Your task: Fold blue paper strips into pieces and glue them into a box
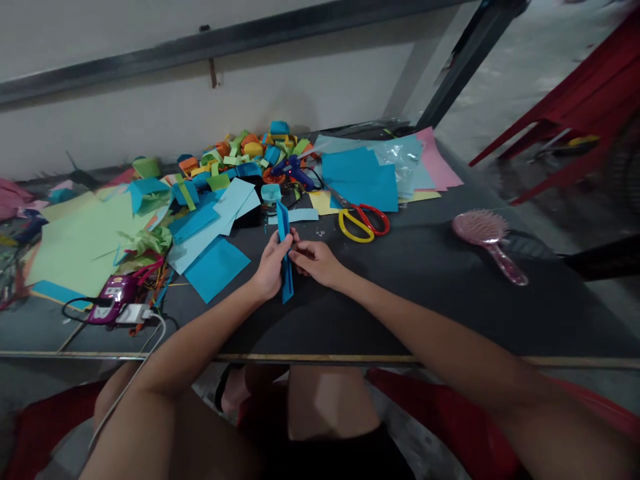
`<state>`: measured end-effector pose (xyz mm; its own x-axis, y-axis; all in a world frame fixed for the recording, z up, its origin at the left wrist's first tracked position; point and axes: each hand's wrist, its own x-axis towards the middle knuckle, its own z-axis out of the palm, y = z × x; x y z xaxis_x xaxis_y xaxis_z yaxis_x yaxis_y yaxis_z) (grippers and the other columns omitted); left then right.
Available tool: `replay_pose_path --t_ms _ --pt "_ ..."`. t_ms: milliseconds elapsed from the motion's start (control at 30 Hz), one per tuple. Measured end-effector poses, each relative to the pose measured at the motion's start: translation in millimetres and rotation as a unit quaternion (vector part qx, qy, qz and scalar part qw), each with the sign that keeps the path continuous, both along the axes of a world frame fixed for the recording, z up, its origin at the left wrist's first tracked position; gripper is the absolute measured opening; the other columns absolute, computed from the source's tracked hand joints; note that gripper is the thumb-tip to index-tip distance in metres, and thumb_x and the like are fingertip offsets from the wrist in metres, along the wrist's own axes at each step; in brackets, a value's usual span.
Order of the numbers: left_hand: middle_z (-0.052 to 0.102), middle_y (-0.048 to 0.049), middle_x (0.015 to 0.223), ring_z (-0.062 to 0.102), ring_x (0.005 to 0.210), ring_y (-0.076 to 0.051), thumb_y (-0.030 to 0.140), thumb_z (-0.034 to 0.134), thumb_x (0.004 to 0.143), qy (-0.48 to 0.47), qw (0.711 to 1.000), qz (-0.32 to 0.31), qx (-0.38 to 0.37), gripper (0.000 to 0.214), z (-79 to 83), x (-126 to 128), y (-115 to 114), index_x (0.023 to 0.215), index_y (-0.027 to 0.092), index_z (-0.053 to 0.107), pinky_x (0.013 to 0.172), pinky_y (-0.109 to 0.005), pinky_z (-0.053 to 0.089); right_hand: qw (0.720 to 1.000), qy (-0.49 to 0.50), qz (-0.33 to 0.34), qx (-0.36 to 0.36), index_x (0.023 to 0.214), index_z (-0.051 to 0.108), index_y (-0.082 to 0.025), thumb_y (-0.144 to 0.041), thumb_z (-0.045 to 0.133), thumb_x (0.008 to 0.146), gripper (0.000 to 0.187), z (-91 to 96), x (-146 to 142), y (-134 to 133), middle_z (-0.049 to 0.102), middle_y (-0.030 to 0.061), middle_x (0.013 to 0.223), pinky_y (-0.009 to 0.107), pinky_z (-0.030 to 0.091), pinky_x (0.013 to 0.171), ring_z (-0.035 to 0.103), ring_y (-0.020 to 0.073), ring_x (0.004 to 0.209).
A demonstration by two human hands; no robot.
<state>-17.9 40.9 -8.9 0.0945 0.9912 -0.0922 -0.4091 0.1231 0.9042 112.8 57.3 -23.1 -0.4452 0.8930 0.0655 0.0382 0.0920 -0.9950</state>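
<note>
A narrow piece of folded blue paper (287,283) stands upright above the dark table, pinched between both my hands. My left hand (271,268) grips it from the left, thumb across its face. My right hand (319,263) closes on its right edge, with the fingertips partly hidden behind the paper. Just beyond my hands lies a pale blue paper strip (303,215), with a small light blue folded paper piece (271,193) by it. Right of them rest scissors (363,223) with one yellow and one red handle.
Folded paper pieces (253,149) in several colours heap against the wall, beside a blue glue gun (295,172). Paper sheets (75,237) lie left, more blue sheets (360,177) right. A purple power strip (113,300) with a white cable sits front left; a pink hairbrush (483,230) lies right.
</note>
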Motion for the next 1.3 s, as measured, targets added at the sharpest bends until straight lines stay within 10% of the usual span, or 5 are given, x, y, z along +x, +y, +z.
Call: replay_pose_path --t_ms 267,933,1300 --pt "0.064 -0.0014 0.108 0.060 0.096 -0.015 0.018 0.071 0.065 0.126 0.987 0.017 0.102 0.045 -2.2 -12.5 10.2 0.107 0.022 0.059 0.086 -0.025 0.048 0.991 -0.049 -0.087 0.093 0.070 0.060 -0.018 -0.045 0.061 0.079 0.029 -1.7 2.8 -0.3 0.055 -0.0014 0.058 0.023 0.035 0.049 0.047 0.0101 0.052" --pt "0.073 -0.0040 0.086 0.066 0.077 -0.015 0.048 0.080 0.065 0.141 0.983 0.092 0.067 0.042 -9.8 -22.8 24.7 0.093 0.017 0.071 0.076 -0.031 0.054 0.985 0.038 -0.138 0.098 0.074 0.066 -0.018 -0.051 0.067 0.081 0.033 -7.0 20.5 12.4 0.055 -0.0024 0.058 0.023 0.040 0.049 0.046 0.0083 0.049" --pt "0.076 -0.0047 0.092 0.070 0.086 -0.021 0.043 0.069 0.080 0.576 0.779 0.078 0.234 0.044 6.3 -25.9 8.6 0.118 0.021 0.069 0.076 -0.030 0.054 0.990 0.030 -0.115 0.078 0.075 0.061 -0.018 -0.053 0.062 0.084 0.036 -11.1 20.9 15.7 0.051 -0.0031 0.061 0.023 0.037 0.049 0.044 0.0084 0.051"
